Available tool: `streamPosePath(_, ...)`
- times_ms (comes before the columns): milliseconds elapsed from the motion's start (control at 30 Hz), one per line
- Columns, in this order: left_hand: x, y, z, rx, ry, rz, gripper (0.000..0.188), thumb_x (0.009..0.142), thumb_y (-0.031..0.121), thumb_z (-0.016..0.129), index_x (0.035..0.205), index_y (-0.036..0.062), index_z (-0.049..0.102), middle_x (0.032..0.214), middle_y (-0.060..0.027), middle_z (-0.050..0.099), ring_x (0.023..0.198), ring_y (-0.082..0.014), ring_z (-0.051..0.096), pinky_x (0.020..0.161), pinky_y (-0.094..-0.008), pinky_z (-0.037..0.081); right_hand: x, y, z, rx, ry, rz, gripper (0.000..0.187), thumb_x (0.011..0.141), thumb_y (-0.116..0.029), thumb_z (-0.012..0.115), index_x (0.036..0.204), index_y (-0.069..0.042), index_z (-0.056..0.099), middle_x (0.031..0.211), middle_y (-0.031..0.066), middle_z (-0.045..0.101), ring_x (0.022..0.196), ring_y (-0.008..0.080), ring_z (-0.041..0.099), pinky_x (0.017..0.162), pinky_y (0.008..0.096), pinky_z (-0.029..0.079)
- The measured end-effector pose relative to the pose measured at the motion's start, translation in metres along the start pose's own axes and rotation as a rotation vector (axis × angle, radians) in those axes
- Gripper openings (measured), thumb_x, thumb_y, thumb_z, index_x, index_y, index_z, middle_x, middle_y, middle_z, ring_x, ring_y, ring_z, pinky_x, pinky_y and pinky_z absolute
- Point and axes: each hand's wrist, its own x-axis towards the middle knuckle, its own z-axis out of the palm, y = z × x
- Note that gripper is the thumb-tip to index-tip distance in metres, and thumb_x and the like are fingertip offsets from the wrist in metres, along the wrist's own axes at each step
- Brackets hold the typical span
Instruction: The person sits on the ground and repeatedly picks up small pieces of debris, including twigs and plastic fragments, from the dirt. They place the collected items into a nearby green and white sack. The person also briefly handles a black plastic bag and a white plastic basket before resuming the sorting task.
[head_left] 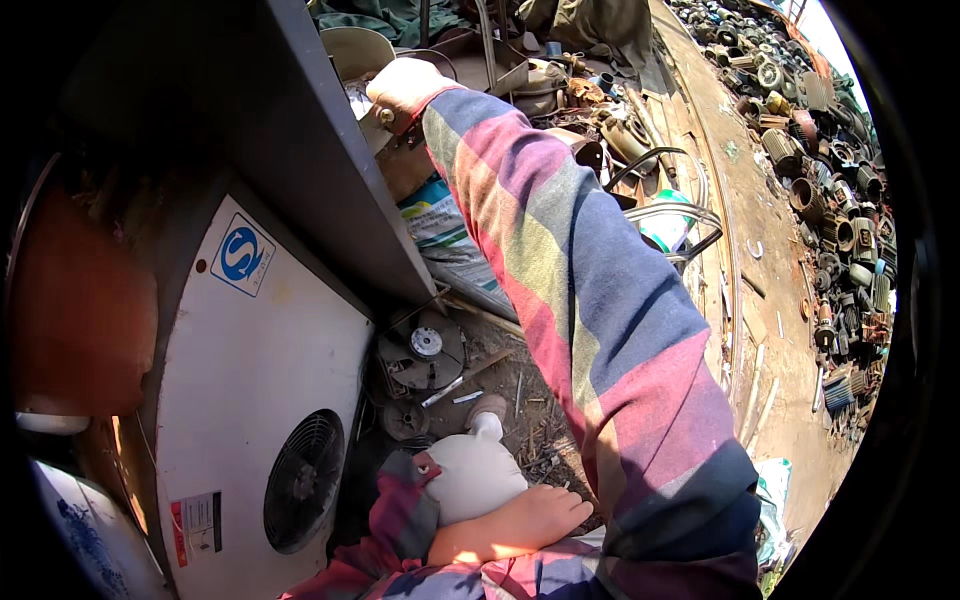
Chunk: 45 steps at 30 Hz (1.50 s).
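My right hand (400,90), in a light glove, reaches up and far forward and grips the top edge of a grey metal panel (330,170); a small metal piece shows just under its wrist. The striped sleeve crosses the middle of the view. My left hand (472,472), in a white glove, rests low near my body with the thumb up, against a bare skin-coloured shape (515,525) I cannot identify. Whether it holds anything is hidden. To its left stands a white cabinet unit (250,400) with a round black fan grille (303,480).
A round metal fan part (425,350) and loose strips lie on the dirt below the panel. Printed sacks (440,215), pots and cables are heaped beyond. A long pile of scrap motors (840,230) runs along the right. An orange rounded body (80,300) is at left.
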Motion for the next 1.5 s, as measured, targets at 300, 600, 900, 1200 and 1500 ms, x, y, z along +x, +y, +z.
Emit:
streamPosePath(300, 0.007, 0.001, 0.010, -0.030, 0.012, 0.041, 0.027, 0.083, 0.023, 0.056, 0.101, 0.0045, 0.053, 0.083, -0.0065, 0.055, 0.081, -0.0225, 0.059, 0.073, -0.0353, 0.046, -0.055, 0.003, 0.047, 1.436, 0.116, 0.488, 0.062, 0.087, -0.023, 0.061, 0.136, 0.002, 0.033, 0.126, 0.0227, 0.050, 0.101, 0.0343, 0.063, 0.077, 0.0449, 0.058)
streamPosePath(600, 0.036, 0.006, 0.012, -0.115, -0.057, -0.056, 0.037, 0.076, 0.010, 0.063, 0.112, 0.0008, 0.056, 0.100, -0.0114, 0.062, 0.088, -0.0273, 0.061, 0.076, -0.0371, 0.047, -0.412, 0.119, 0.087, 1.427, -0.158, 0.634, 0.039, 0.095, -0.030, 0.057, 0.126, -0.005, 0.054, 0.118, 0.0096, 0.062, 0.104, 0.0185, 0.064, 0.084, 0.0278, 0.055)
streamPosePath(900, 0.081, 0.003, 0.018, -0.086, 0.263, -0.293, 0.030, 0.079, -0.004, 0.064, 0.108, 0.0005, 0.059, 0.090, -0.0161, 0.065, 0.075, -0.0300, 0.063, 0.068, -0.0373, 0.050, -0.727, 0.158, 0.296, 1.480, 0.100, 1.699, 0.031, 0.092, -0.021, 0.061, 0.116, -0.004, 0.057, 0.106, 0.0069, 0.066, 0.083, 0.0126, 0.065, 0.065, 0.0233, 0.053)
streamPosePath(1200, 0.137, -0.013, 0.030, 0.123, 0.358, -0.419, 0.033, 0.063, -0.012, 0.066, 0.093, -0.0001, 0.059, 0.076, -0.0137, 0.066, 0.058, -0.0235, 0.061, 0.055, -0.0311, 0.048, -0.675, 0.214, 0.455, 0.662, 0.063, 1.398, 0.027, 0.086, -0.023, 0.058, 0.108, -0.011, 0.066, 0.097, 0.0138, 0.069, 0.088, 0.0269, 0.067, 0.075, 0.0354, 0.051)
streamPosePath(1500, 0.183, -0.043, 0.025, 0.162, 0.387, -0.480, 0.032, 0.064, -0.005, 0.066, 0.095, 0.0012, 0.059, 0.068, -0.0140, 0.063, 0.053, -0.0222, 0.057, 0.048, -0.0306, 0.044, -0.640, 0.292, 0.487, 0.135, -0.139, 0.885, 0.045, 0.086, -0.014, 0.051, 0.131, -0.013, 0.049, 0.122, 0.0130, 0.059, 0.113, 0.0357, 0.054, 0.096, 0.0450, 0.045)
